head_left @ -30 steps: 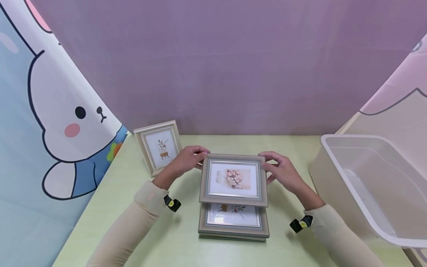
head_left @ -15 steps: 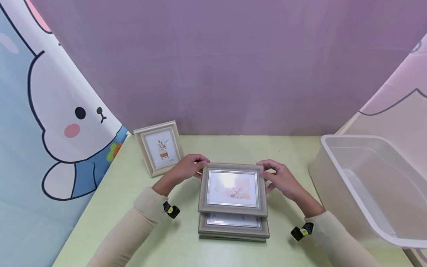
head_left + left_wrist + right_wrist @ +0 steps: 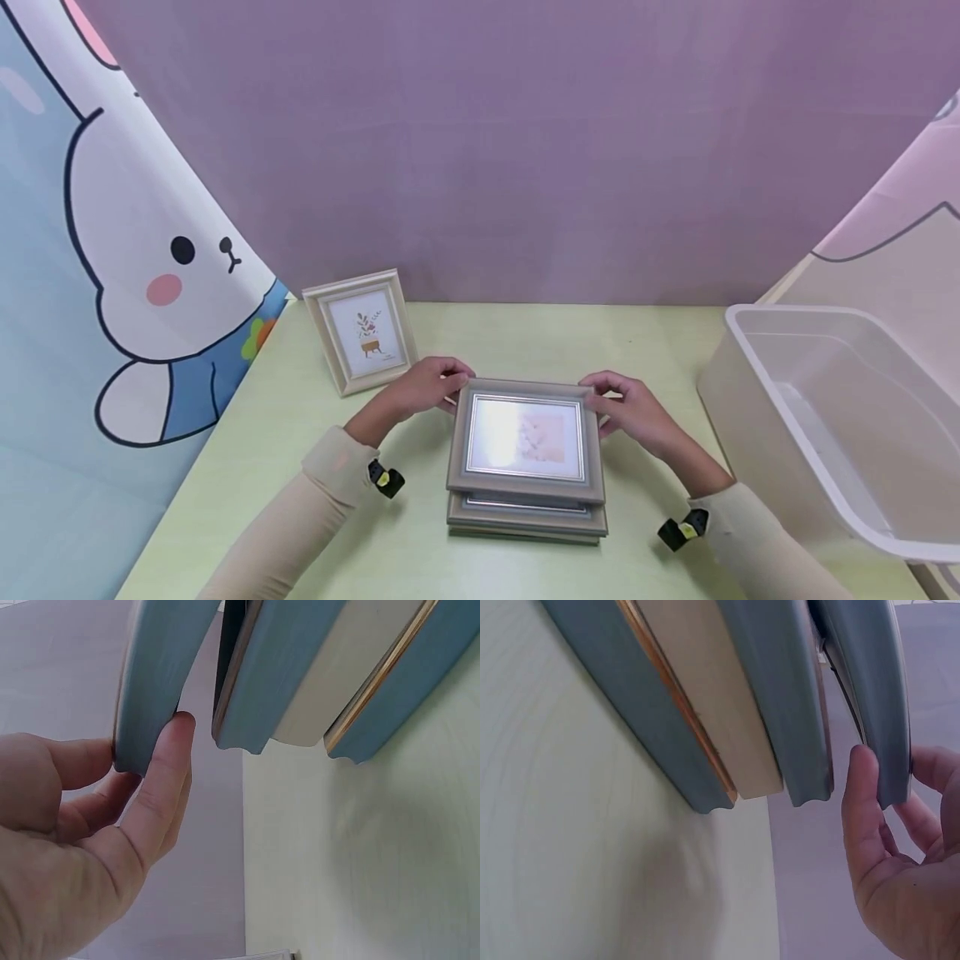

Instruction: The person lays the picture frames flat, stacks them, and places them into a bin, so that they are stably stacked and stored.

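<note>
A grey-brown picture frame with a silver inner border is held tilted over a stack, its far edge raised. Glare washes out part of its picture. My left hand pinches the far left corner between thumb and fingers; my right hand does the same at the far right corner. Beneath lies a stack of picture frames, mostly covered from above. From the side, the left wrist view shows a cream frame between two blue-grey ones, with a gap between the stack and the held frame's far end.
A cream picture frame with a potted-plant print stands upright at the back left of the pale green table. At the right is a large beige plastic bin. A purple cloth hangs behind.
Both hands have brought the held picture frame down and nearer to me, so it now covers most of the stack. The standing frame and the bin have stayed put.
</note>
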`<state>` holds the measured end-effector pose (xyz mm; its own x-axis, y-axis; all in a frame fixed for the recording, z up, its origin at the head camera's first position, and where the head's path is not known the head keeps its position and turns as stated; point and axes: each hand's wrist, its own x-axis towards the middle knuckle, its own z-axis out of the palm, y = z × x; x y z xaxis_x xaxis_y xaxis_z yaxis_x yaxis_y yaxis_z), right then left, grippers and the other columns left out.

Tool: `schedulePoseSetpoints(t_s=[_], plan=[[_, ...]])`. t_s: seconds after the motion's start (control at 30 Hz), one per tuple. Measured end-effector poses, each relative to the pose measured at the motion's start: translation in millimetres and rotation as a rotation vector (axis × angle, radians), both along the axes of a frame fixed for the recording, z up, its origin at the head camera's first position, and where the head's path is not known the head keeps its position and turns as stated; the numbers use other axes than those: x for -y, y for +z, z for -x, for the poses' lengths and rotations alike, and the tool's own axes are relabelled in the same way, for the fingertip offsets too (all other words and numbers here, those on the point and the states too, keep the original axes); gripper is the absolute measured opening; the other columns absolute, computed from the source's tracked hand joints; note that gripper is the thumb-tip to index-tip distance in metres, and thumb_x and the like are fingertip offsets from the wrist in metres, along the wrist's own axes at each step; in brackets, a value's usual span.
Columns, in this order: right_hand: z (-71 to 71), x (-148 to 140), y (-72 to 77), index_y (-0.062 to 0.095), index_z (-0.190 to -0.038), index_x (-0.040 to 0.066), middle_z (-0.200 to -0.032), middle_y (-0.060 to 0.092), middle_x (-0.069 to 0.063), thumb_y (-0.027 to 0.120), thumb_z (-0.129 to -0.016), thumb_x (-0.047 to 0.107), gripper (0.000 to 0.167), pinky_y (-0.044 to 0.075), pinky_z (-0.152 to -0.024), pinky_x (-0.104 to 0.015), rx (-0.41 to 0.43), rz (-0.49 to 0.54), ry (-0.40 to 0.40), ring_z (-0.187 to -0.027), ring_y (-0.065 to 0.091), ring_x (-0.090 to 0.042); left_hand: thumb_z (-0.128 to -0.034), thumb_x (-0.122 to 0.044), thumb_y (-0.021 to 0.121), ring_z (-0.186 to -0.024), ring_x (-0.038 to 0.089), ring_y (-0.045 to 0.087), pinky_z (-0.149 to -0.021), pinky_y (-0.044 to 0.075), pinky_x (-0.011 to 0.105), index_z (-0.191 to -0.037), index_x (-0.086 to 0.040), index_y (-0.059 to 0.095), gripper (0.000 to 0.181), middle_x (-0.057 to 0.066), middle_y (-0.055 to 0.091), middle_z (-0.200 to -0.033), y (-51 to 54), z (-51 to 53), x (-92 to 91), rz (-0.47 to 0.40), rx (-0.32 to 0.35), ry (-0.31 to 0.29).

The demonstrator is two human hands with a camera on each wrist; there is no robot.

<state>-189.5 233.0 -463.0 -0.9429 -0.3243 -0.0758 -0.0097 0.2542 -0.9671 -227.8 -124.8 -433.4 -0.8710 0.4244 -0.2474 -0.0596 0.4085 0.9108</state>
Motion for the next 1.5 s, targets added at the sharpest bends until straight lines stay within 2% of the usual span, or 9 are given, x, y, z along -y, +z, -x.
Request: schedulePoseSetpoints(t_s=[0.17,0.4,0.63,0.8,1.1,1.5], plan=[[-0.6,-1.9,-4.0,0.062,-0.126,0.000,-0.109,0.060,-0.018,0.067,-0.100,0.020,0.033,0.064,-0.068,-0.041,-0.020,-0.015,0.020,-0.085,0.069,-0.019,-0.1077,-0.014,0.050,-0.094,0.021,0.070,-0.079,0.064,0.036,-0.123,-0.001,0.065,0.025,0.016,0.070,-0.114,-2.6,-1.0,0.6,0.035,0.008,-0.010],[-2.1,-3.5,-7.3,0.064,-0.124,0.002,-0.113,0.067,-0.018,0.067,-0.100,0.023,0.032,0.063,-0.070,-0.038,-0.024,-0.074,0.017,-0.084,0.069,-0.018,-0.1075,-0.014,0.050,-0.089,0.019,0.067,-0.079,0.062,0.035,-0.124,-0.002,0.066,0.026,0.012,0.069,-0.105,-5.3,-1.4,1.1,0.114,-0.005,-0.046],[-5.2,-4.6,-8.5,0.062,-0.125,-0.002,-0.112,0.067,-0.021,0.067,-0.100,0.021,0.035,0.062,-0.071,-0.038,-0.020,-0.074,0.034,-0.083,0.068,-0.016,-0.1068,-0.015,0.052,-0.093,0.021,0.065,-0.079,0.060,0.033,-0.121,-0.005,0.068,0.024,0.008,0.067,-0.100,-7.9,-1.4,0.7,0.162,-0.003,-0.049],[-7.3,-4.3,-9.3,0.062,-0.125,-0.002,-0.112,0.066,-0.023,0.067,-0.099,0.021,0.035,0.062,-0.070,-0.038,-0.012,-0.074,0.036,-0.082,0.067,-0.015,-0.1064,-0.016,0.052,-0.098,0.027,0.066,-0.078,0.060,0.032,-0.120,-0.006,0.069,0.024,0.007,0.067,-0.098,-10.5,-1.2,1.1,0.159,0.006,-0.048],[-7.7,-4.9,-11.5,0.066,-0.121,0.003,-0.107,0.070,-0.012,0.070,-0.098,0.026,0.032,0.061,-0.069,-0.036,0.023,-0.117,0.032,-0.081,0.066,-0.018,-0.1064,-0.017,0.053,-0.094,0.020,0.066,-0.077,0.060,0.032,-0.118,-0.005,0.069,0.024,0.007,0.068,-0.102,-13.7,-2.8,4.4,0.137,0.007,-0.069],[-8.6,-6.8,-11.2,0.067,-0.120,0.004,-0.111,0.068,-0.015,0.071,-0.096,0.025,0.032,0.062,-0.068,-0.038,0.031,-0.134,0.057,-0.084,0.066,-0.017,-0.1052,-0.021,0.055,-0.093,0.018,0.066,-0.079,0.059,0.033,-0.117,-0.006,0.070,0.024,0.007,0.069,-0.101,-11.7,-9.0,7.5,0.129,-0.002,-0.085]])
